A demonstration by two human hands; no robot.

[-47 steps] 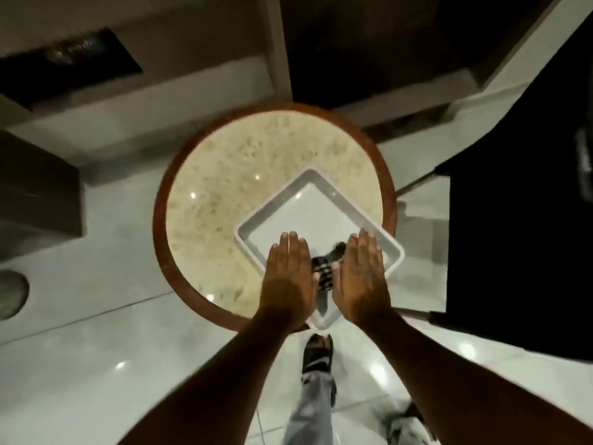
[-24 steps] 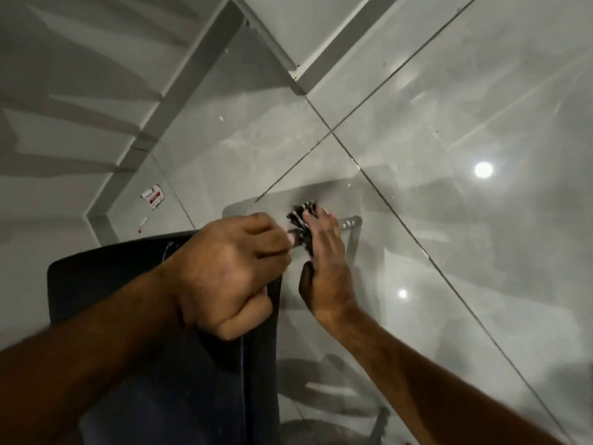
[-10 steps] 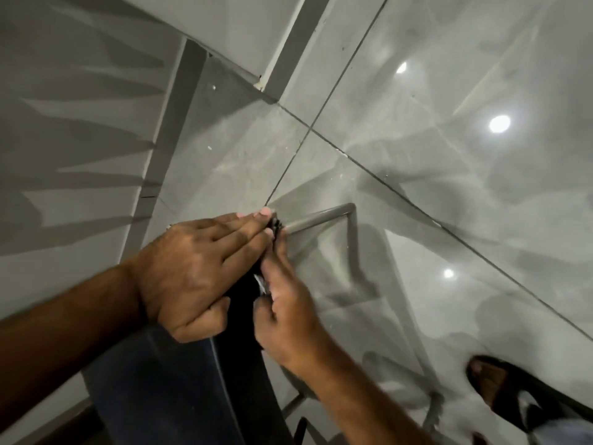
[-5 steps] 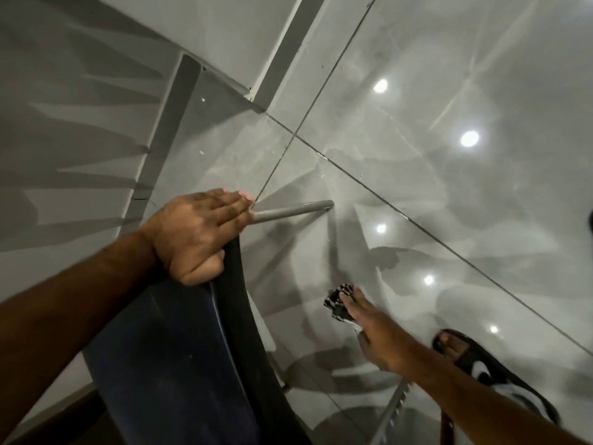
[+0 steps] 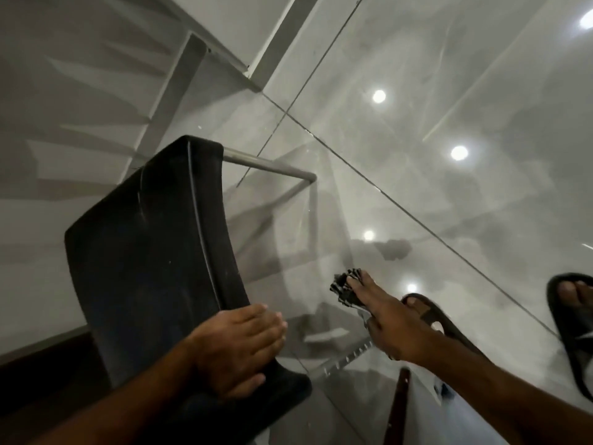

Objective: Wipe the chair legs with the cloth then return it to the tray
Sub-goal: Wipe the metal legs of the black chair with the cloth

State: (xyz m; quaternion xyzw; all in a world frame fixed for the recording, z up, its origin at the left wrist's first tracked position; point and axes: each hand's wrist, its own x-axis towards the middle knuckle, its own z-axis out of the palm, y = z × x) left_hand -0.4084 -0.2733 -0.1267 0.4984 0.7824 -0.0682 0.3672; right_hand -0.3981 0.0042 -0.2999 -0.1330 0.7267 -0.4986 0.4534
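The left hand [image 5: 239, 346] lies on the near edge of the black chair [image 5: 154, 252], fingers folded over the rim and thumb underneath, gripping it. Half a second ago this hand sat higher, at the top corner where the metal tube leaves the black panel; now it has slid down toward the camera and that corner is bare. The right hand [image 5: 382, 319] reaches low and forward with the arm nearly straight, palm down, fingers stretched out flat, pinning the striped black-and-white cloth [image 5: 343, 289] under the fingertips. It was in much the same spot half a second ago, cloth already at the fingertips, after having worked up beside the left hand on the tube a second ago. Whether the cloth presses on a chair leg or on the floor I cannot tell; the glossy tiles mirror everything there.

The grey chair leg [image 5: 272, 166] runs out from the top corner of the black panel, bends, and drops toward the tiled floor [image 5: 449, 91]. A perforated metal strip [image 5: 348, 358] lies below the right wrist. Beyond the right forearm are two feet in dark sandals, the nearer sandal [image 5: 430, 316] partly hidden by the arm, the other sandal [image 5: 574, 319] at the right edge. The tray is out of view, and ceiling lights glint in the floor
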